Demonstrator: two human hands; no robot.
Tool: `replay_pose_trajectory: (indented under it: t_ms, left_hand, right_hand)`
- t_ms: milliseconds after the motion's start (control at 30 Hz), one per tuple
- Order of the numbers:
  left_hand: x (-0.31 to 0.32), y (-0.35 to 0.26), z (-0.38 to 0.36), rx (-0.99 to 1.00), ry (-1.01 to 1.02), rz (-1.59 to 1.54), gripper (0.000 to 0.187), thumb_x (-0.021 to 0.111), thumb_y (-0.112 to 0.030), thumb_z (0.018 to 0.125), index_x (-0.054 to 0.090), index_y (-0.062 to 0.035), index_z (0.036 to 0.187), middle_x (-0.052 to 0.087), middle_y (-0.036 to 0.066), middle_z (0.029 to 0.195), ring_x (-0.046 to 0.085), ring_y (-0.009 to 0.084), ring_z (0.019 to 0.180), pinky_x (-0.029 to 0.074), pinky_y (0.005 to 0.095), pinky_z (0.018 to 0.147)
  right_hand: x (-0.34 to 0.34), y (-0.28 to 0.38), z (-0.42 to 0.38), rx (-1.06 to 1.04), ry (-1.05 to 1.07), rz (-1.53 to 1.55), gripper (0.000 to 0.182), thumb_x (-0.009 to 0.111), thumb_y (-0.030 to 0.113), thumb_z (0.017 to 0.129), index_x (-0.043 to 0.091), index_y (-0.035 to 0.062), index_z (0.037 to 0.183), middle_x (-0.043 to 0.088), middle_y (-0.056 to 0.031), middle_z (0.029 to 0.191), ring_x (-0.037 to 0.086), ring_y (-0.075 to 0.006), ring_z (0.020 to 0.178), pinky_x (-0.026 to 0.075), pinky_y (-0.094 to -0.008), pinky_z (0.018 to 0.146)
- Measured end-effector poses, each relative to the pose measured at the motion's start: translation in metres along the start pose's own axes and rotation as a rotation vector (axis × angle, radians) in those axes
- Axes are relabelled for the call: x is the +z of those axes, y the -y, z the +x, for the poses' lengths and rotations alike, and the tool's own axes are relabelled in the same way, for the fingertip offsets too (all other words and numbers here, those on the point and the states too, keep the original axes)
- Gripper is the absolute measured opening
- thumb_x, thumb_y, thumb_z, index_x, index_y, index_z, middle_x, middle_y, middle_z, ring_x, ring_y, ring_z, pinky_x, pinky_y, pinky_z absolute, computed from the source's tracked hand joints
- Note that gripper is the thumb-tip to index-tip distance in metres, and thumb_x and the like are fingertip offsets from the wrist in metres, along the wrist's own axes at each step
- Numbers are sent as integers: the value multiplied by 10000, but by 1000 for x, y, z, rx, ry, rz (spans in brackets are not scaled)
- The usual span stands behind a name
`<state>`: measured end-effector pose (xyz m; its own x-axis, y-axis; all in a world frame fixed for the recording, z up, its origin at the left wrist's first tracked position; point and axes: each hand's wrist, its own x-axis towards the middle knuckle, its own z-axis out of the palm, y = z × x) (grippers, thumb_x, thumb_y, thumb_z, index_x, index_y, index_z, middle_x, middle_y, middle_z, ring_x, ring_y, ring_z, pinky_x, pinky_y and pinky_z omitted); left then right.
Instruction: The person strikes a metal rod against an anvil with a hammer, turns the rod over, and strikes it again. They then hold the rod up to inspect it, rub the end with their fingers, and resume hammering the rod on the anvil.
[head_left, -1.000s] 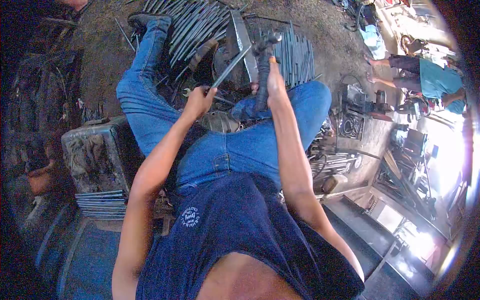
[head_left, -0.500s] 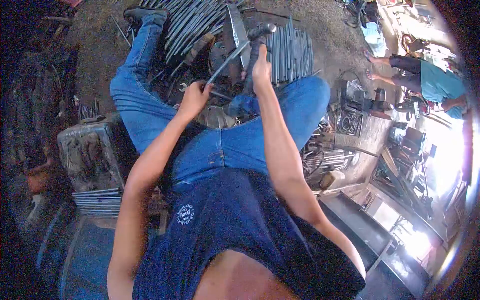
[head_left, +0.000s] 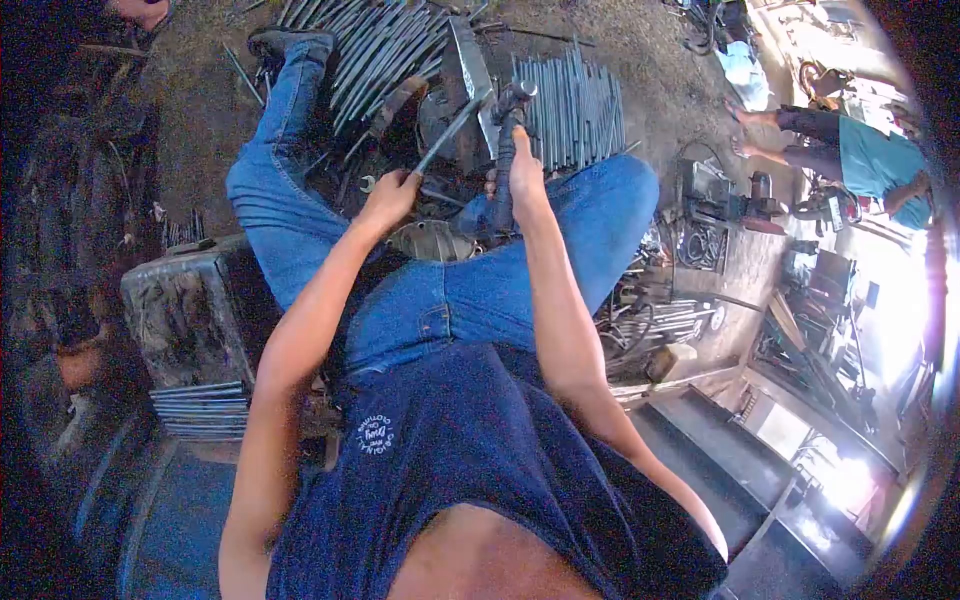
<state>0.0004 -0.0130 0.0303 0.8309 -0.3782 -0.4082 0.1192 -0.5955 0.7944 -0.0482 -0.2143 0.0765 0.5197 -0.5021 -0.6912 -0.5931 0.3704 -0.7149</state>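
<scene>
The left hand (head_left: 388, 202) grips a rod (head_left: 446, 138), tip pointing to one o'clock, right by the bar (head_left: 473, 66)! The right hand (head_left: 526, 178) is clenched round a hammer (head_left: 505, 145), head at twelve, more rods (head_left: 577, 110) lying at one.

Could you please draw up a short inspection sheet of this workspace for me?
Surface: rough, dirt-like ground.
Job's things: a metal rod held at a slant, its far end overlapping a flat metal piece in the view, contact unclear; a hammer beside it.
Clutter: a fanned rod pile and a second, straighter rod pile on the ground; a worn block left of the left leg.
Grip: left hand closed on the rod; right hand closed on the hammer's handle.
Cables: cannot be told for certain among the dark clutter.
Surroundings: another person at far right, bright light beyond.
</scene>
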Motion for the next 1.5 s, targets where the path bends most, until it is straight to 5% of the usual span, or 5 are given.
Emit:
replay_pose_trajectory:
  t_ms: [300, 600, 700, 733, 1500]
  left_hand:
    - [-2, 7, -1, 13, 99, -63, 431, 544, -364, 897, 629, 58, 921, 630, 157, 733, 586, 209, 686, 451, 379, 665]
    - [3, 6, -2, 178, -15, 47, 371, 534, -315, 892, 630, 43, 888, 619, 234, 747, 609, 348, 703, 442, 427, 674]
    - [6, 17, 7, 113, 107, -55, 391, 530, -323, 894, 626, 55, 881, 622, 235, 751, 611, 361, 709, 447, 427, 687]
    - [-5, -17, -11, 41, -9, -42, 397, 528, -322, 898, 622, 62, 864, 631, 231, 762, 614, 364, 711, 456, 418, 695]
    - [-6, 19, -6, 44, 86, -213, 455, 590, -308, 893, 581, 74, 1142, 674, 190, 961, 640, 212, 895, 475, 335, 806]
  right_hand:
    - [-16, 65, -33, -77, 173, 147, 581, 324, 650, 898, 470, 97, 794, 475, -49, 543, 463, -167, 427, 406, -291, 406]
    - [-2, 140, -74, -827, 6, 303, 598, 266, 625, 910, 433, 58, 816, 470, -69, 571, 490, -186, 459, 409, -310, 409]
    - [16, 47, 8, -235, -60, 34, 595, 395, 602, 904, 575, 35, 925, 521, -63, 621, 521, -168, 483, 440, -333, 425]
    - [17, 8, 49, -93, -37, 54, 670, 381, 673, 860, 547, 43, 701, 514, -86, 549, 496, -201, 436, 430, -328, 428]
    - [10, 11, -13, -11, 77, 81, 563, 388, 616, 901, 486, 88, 733, 496, -59, 557, 502, -176, 445, 431, -314, 417]
